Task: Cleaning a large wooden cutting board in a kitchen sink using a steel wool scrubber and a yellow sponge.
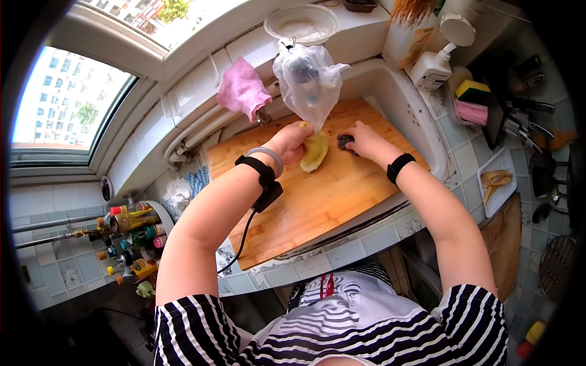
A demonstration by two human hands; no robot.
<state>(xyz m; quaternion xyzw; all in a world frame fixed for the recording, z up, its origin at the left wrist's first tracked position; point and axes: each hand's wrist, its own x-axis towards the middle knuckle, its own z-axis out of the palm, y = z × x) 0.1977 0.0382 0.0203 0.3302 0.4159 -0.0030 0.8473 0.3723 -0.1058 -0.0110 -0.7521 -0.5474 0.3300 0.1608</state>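
My left hand (289,140), with a grey bangle at its wrist, is closed on a yellowish, oval, soft-looking piece (314,152); whether it is a sponge or something else I cannot tell. Just to its right, my right hand (368,143) pinches a dark, coarse steel wool scrubber (345,141). Both things are over the far part of a wooden cutting board (311,204), which lies tilted across the sink. The scrubber and the yellowish piece are a little apart.
Behind the board, a pink cloth (243,90) covers the tap, and a filled clear plastic bag (312,85) hangs close beyond my hands. The white sink (421,116) shows at right. A pump bottle (432,68), sponges (472,91) and a white tray (497,177) stand farther right; several bottles (137,235) fill the left rack.
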